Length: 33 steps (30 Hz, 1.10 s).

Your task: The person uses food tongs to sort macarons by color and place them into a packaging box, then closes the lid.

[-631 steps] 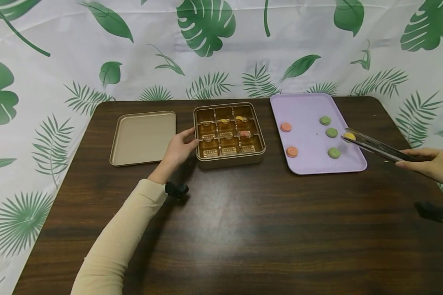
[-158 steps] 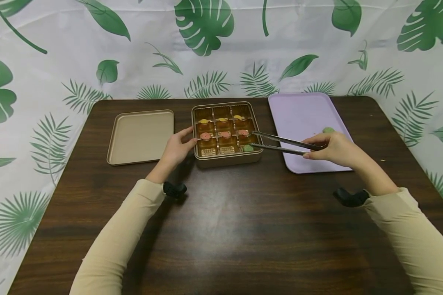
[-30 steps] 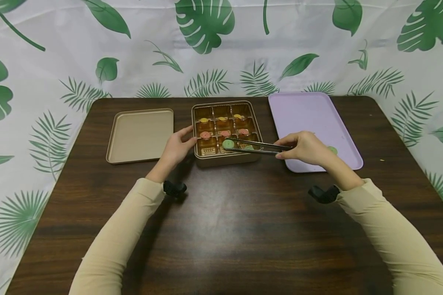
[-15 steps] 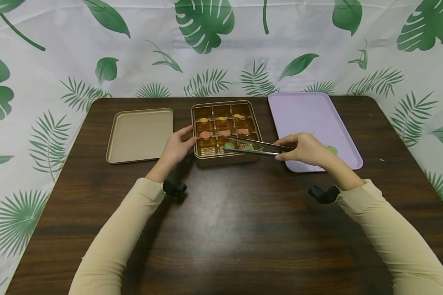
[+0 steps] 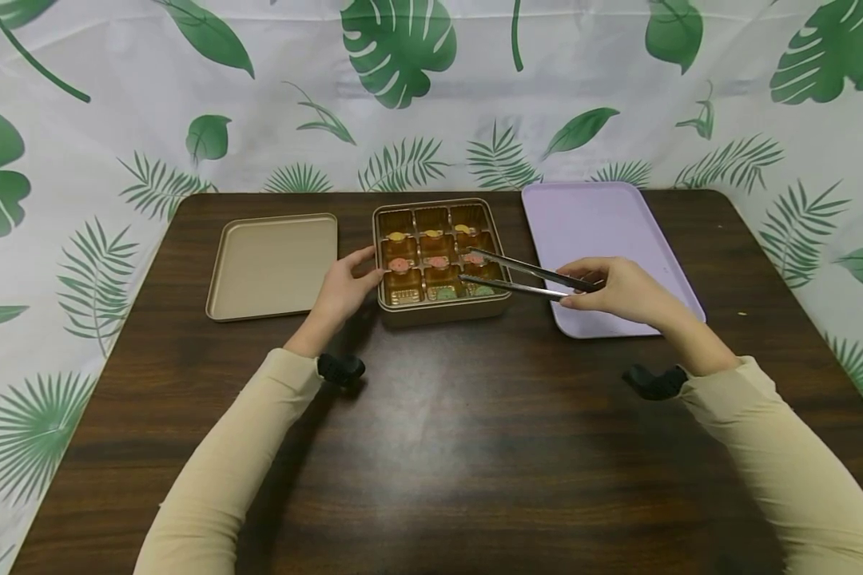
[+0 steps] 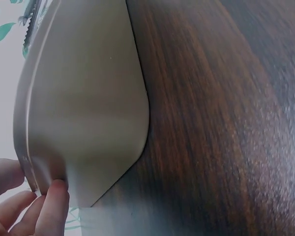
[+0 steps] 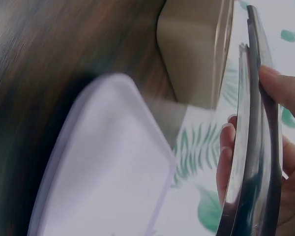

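Nearest, on this side of the gold box (image 5: 446, 313), a dark wood-grain table (image 5: 431, 439) reaches toward the person, crossed by a cream left sleeve (image 5: 237, 447) and a right sleeve (image 5: 791, 463). A black device is strapped at each wrist.

The left hand (image 5: 344, 294) is at the box's left side, thumb and fingers apart, their tips resting against its wall near the front corner. The right hand (image 5: 614, 291), to the right of the box and above a lilac tray (image 5: 582, 220), pinches the metal tongs (image 5: 528, 268) between thumb and fingers. The tongs slant leftward over the right part of the box, their tips spread apart (nothing is between them).

Inside the box, which is divided three by three, the front row has two green biscuits (image 5: 444, 294), in the middle and right compartments. Beyond them come three pink biscuits (image 5: 439, 262) in the middle row, then three yellow biscuits (image 5: 434, 233) that seem to sit at the near edge of the back row, though they are small here.

To the left of the box, apart from it, lies a shallow gold tray (image 5: 273, 267); the lilac tray lies to its right. Behind the box hangs a white cloth (image 5: 475, 96) printed with green leaves.
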Each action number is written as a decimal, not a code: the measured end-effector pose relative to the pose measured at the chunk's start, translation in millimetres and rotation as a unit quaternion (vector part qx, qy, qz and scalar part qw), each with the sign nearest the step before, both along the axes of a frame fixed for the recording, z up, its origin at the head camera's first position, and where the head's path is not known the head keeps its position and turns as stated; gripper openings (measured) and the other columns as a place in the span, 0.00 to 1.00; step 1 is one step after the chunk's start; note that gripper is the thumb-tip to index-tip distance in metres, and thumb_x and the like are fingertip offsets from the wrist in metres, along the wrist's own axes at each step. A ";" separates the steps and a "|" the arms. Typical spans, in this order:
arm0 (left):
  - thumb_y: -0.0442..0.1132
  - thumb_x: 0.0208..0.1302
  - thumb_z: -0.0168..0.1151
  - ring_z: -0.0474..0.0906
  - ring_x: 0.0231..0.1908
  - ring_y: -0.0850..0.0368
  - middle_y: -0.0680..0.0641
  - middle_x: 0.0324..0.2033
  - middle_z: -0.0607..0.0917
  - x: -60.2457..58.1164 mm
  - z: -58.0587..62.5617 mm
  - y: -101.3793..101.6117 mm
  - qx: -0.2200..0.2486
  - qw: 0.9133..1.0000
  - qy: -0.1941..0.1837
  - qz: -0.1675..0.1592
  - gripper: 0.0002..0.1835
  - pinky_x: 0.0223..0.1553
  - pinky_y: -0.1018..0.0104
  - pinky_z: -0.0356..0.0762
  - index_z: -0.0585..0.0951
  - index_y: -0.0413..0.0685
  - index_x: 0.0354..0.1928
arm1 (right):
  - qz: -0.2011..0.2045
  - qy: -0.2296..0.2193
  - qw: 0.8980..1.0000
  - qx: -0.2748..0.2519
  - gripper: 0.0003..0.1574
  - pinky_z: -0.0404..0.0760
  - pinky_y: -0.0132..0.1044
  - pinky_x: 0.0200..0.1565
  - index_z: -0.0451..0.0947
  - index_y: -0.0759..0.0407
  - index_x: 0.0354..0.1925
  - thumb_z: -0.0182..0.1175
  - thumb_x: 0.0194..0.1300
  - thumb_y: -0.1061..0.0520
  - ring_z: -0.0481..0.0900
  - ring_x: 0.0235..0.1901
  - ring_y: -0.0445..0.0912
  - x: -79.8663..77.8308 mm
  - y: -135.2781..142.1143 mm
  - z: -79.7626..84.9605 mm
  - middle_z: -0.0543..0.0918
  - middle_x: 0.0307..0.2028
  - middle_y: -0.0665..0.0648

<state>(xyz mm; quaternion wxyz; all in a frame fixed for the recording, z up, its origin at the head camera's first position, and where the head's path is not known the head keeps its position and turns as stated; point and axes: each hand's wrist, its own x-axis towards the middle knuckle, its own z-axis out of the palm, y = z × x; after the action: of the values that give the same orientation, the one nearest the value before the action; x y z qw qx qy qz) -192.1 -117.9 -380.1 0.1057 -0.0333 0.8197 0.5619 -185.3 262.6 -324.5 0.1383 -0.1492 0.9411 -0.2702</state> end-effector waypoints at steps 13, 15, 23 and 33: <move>0.37 0.68 0.57 0.68 0.67 0.48 0.40 0.68 0.66 -0.1 -1.8 -3.9 0.097 0.994 -0.041 0.038 0.30 0.63 0.58 0.72 0.64 0.43 0.70 | -0.089 -0.028 0.994 0.053 0.36 0.72 0.33 0.34 0.75 0.59 0.59 0.67 0.57 0.43 0.76 0.40 0.40 -2.2 70.8 9.6 0.78 0.54 0.67; 0.37 0.68 0.57 0.67 0.67 0.49 0.39 0.68 0.66 0.3 -0.6 -4.2 0.101 0.993 -0.048 0.036 0.30 0.62 0.59 0.73 0.63 0.43 0.70 | -0.098 -0.027 0.993 0.058 0.37 0.72 0.33 0.34 0.75 0.60 0.59 0.68 0.57 0.42 0.73 0.35 0.33 -2.2 81.9 8.3 0.78 0.54 0.68; 0.32 0.69 0.53 0.62 0.69 0.50 0.42 0.71 0.61 -0.2 6.6 -3.7 0.122 0.988 -0.089 0.031 0.31 0.66 0.59 0.68 0.59 0.45 0.72 | -0.124 -0.042 0.988 0.086 0.42 0.73 0.31 0.33 0.73 0.64 0.60 0.66 0.57 0.38 0.72 0.33 0.28 -2.1 122.9 -1.5 0.79 0.52 0.72; 0.33 0.69 0.53 0.65 0.68 0.51 0.43 0.70 0.63 -1.9 1.2 -2.0 0.107 0.991 -0.078 0.031 0.30 0.66 0.59 0.69 0.61 0.47 0.72 | -0.152 -0.042 0.984 0.079 0.38 0.72 0.26 0.32 0.77 0.61 0.56 0.69 0.55 0.40 0.70 0.29 0.21 4.2 164.0 -14.0 0.84 0.47 0.67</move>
<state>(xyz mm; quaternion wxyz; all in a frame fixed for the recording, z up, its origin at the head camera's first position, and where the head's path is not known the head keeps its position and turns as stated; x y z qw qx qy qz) -194.0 -119.9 -378.9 0.1551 -0.0906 0.7426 0.6452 -181.1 426.6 -338.5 0.1466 0.0189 0.9645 -0.2187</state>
